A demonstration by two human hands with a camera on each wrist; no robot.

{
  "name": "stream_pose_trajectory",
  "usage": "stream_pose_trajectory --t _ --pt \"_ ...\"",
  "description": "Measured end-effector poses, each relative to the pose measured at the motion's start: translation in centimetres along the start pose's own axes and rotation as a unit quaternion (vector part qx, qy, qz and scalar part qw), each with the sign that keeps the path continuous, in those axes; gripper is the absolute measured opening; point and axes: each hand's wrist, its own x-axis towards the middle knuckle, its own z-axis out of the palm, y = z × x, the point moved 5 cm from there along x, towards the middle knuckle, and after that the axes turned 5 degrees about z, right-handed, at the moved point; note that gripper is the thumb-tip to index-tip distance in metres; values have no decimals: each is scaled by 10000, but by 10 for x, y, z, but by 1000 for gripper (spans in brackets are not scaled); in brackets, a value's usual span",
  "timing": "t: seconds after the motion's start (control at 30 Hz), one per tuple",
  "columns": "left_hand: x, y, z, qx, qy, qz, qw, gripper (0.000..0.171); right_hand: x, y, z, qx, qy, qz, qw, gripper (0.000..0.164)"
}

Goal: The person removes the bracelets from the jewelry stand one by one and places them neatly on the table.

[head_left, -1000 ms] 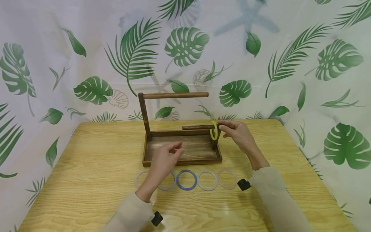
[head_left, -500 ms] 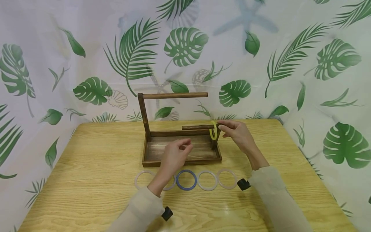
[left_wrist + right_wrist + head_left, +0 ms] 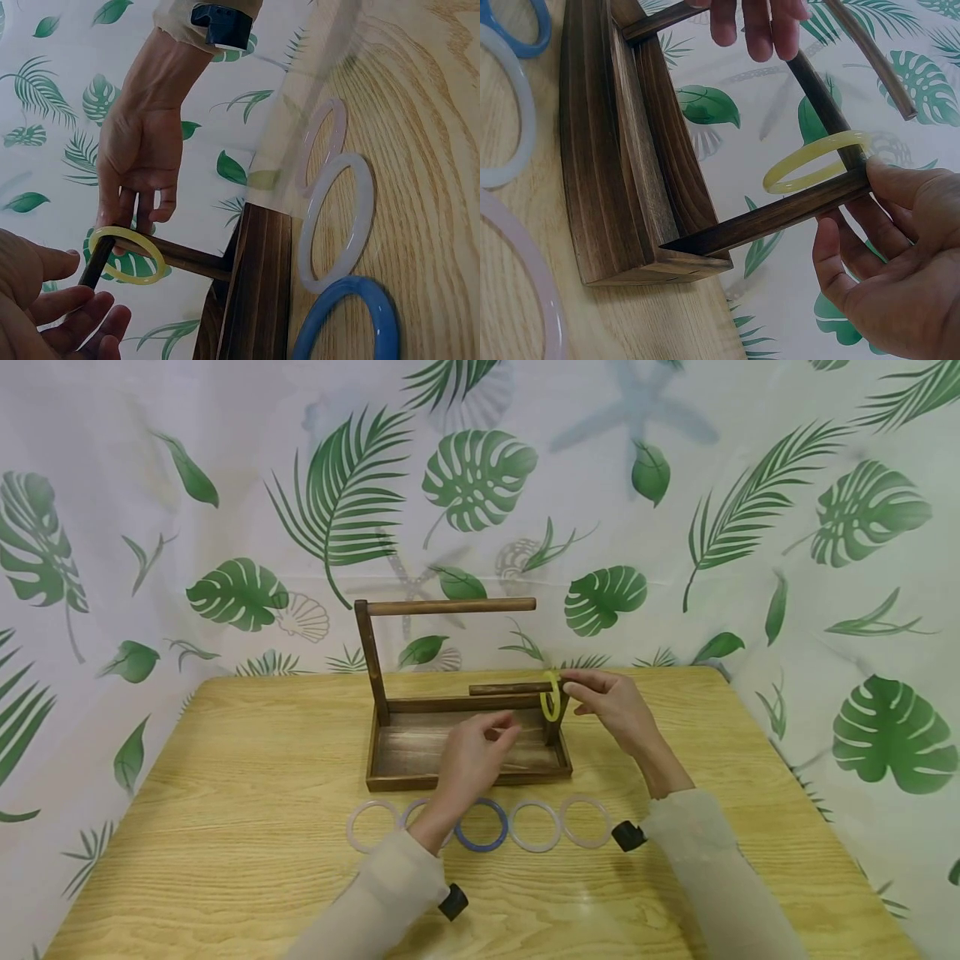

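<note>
A dark wooden bangle stand [image 3: 470, 780] has a tray base and two posts, each bearing a horizontal rod. On the lower rod [image 3: 506, 690] hangs a yellow bangle [image 3: 551, 697], close to the short post [image 3: 780, 216]. With thumb and fingers my right hand [image 3: 611, 706] pinches the top of that post, beside the bangle. My left hand [image 3: 480, 752] hovers over the tray, fingers loosely bent and holding nothing. In the left wrist view its fingers [image 3: 84, 319] lie near the lower rod's free end; whether they touch it is hidden.
In front of the stand lies a row of bangles: a blue one [image 3: 482, 849], a white one [image 3: 535, 850], a pinkish one [image 3: 587, 846] and others partly behind my left forearm. The taller post carries an upper rod [image 3: 453, 607]. A leaf-print cloth [image 3: 480, 543] hangs behind the table [image 3: 247, 827].
My left hand has moved right across the tray, toward the yellow bangle. My right hand keeps its hold on the short post, and the bangle hangs as before.
</note>
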Motion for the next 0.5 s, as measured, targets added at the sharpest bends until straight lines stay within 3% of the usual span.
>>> stream_pose_trajectory --t 0.5 --pt "12 3 19 -26 35 -20 10000 32 -1 0 1 121 7 -3 9999 45"
